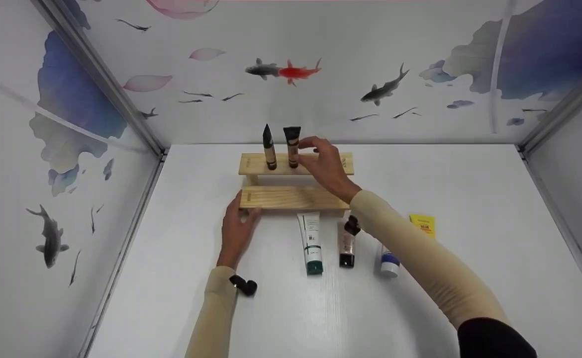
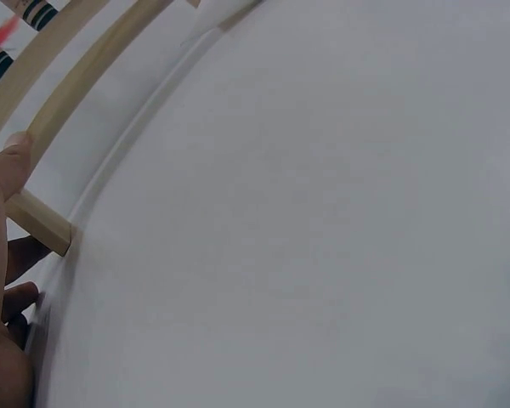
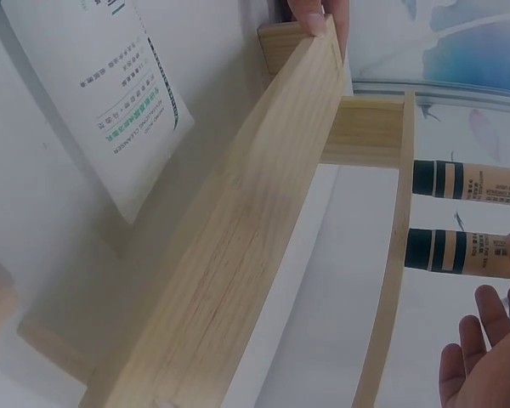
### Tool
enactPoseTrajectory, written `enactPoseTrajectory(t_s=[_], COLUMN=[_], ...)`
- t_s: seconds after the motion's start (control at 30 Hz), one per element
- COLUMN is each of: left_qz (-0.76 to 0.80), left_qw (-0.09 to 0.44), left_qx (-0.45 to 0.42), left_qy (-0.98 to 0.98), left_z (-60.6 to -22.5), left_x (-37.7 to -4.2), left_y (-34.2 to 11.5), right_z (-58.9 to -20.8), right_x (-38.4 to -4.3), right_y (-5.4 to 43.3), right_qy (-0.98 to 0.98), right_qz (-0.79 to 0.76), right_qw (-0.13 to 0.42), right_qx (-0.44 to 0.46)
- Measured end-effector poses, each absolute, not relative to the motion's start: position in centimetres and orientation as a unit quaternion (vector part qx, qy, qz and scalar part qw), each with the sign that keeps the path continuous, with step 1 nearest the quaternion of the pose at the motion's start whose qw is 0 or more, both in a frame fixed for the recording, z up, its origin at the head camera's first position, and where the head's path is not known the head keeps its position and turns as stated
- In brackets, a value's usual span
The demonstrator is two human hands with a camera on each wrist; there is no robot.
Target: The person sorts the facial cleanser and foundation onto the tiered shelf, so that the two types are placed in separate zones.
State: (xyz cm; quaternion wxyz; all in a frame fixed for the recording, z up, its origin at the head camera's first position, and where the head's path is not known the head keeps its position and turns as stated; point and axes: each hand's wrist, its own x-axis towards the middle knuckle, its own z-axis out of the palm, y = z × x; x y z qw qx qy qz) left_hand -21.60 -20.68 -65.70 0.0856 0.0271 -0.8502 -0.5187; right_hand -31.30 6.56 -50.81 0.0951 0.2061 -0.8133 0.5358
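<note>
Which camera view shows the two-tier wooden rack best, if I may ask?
The head view: both tiers of the wooden rack show nearly whole, though the right hand hides part. The left wrist view catches only edges and a leg beside the left hand; the right wrist view shows the lower board closely, but cropped.

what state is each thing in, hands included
two-tier pale wooden rack: upright, left end gripped
left tan-and-black tube: upright on upper tier, cap down
right tan-and-black tube: upright on upper tier, cap down
white green-capped tube: lying, cap on
pinkish black-capped tube: lying, cap on
white-and-blue tube: lying, partly hidden
yellow item: lying, partly hidden
left hand: gripping rack
right hand: holding right tube
</note>
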Motion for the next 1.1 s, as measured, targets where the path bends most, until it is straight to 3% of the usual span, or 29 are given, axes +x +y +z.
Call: enactPoseTrajectory(t_s=[1.1], left_qz=[-0.525], left_qw=[0.085], left_qx=[0.014], left_qy=[-0.847], left_z=[-66.1], left_x=[-21.5], left_y=[-20.9], right_z=[-51.8], right_x=[-27.7], right_y=[13.9], right_qy=[-0.816], right_qz=[0.53], right_qw=[0.09], right_qx=[0.212])
